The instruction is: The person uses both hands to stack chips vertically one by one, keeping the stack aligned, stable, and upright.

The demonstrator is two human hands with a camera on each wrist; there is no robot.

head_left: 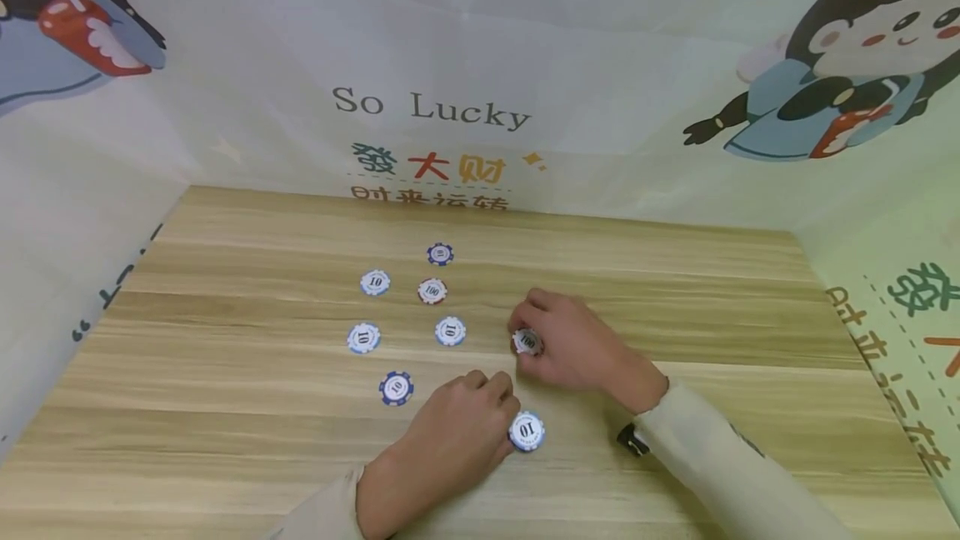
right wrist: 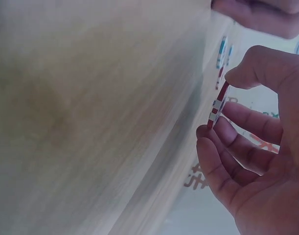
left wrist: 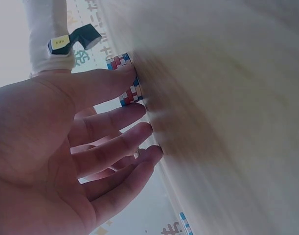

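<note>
My right hand [head_left: 570, 340] pinches a red-edged poker chip [head_left: 528, 342] marked 100 between thumb and fingers. In the right wrist view this chip [right wrist: 218, 105] is edge-on and tilted, gripped at its rim. My left hand [head_left: 457, 423] rests on the table beside a stack of poker chips [head_left: 527, 432] topped by a light-blue 10 chip. In the left wrist view the thumb [left wrist: 120, 78] lies against the stack [left wrist: 131, 94], whose layers show blue, red and white edges. The other left fingers are loosely bent, their tips at the table top.
Several loose chips lie flat on the wooden table [head_left: 262, 273], left of and beyond the hands: light-blue 10s [head_left: 363, 338], a dark-blue chip [head_left: 396, 388] and a red 100 chip [head_left: 432, 291] among them. Printed cloth walls [head_left: 600, 107] enclose the table's back and sides.
</note>
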